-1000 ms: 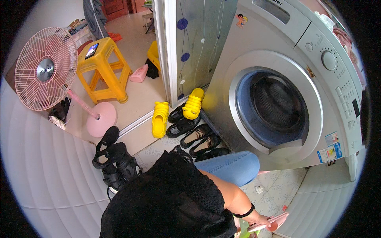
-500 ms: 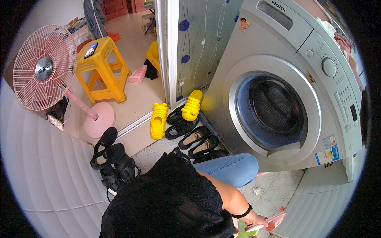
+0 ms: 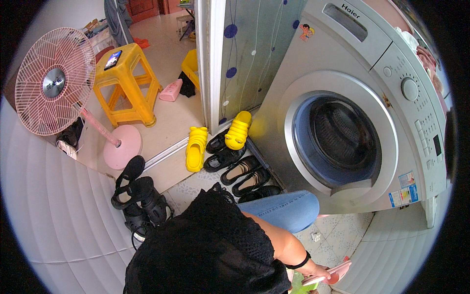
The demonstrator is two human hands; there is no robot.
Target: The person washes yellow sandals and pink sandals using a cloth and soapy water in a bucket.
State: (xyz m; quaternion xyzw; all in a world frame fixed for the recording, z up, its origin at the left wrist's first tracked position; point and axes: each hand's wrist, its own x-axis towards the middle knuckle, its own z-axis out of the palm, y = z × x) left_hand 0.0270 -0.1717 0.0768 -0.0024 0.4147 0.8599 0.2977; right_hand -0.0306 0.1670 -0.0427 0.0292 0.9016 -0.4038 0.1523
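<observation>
At the lower right, my right hand (image 3: 319, 272) is closed on a pink slipper (image 3: 338, 272), held edge-on beside the floor. A black band (image 3: 300, 261) circles that wrist. Just below the slipper a bright green thing (image 3: 308, 286) shows at the picture's lower edge; its kind is cut off. My left hand does not show; the black lace-trimmed top (image 3: 205, 245) fills the lower middle. My knee in blue jeans (image 3: 289, 210) is bent in front of the washing machine.
A grey front-loading washing machine (image 3: 274, 108) stands at right. Yellow clogs (image 3: 195, 149) and several black shoes (image 3: 245, 170) lie by the doorway. More black footwear (image 3: 152, 201) leans at left. Beyond are a pink fan (image 3: 55, 82) and a yellow stool (image 3: 128, 81) bearing a phone (image 3: 113, 59).
The view has shifted slightly. A little more of the green thing shows below my right hand, which still grips the pink slipper in nearly the same place.
</observation>
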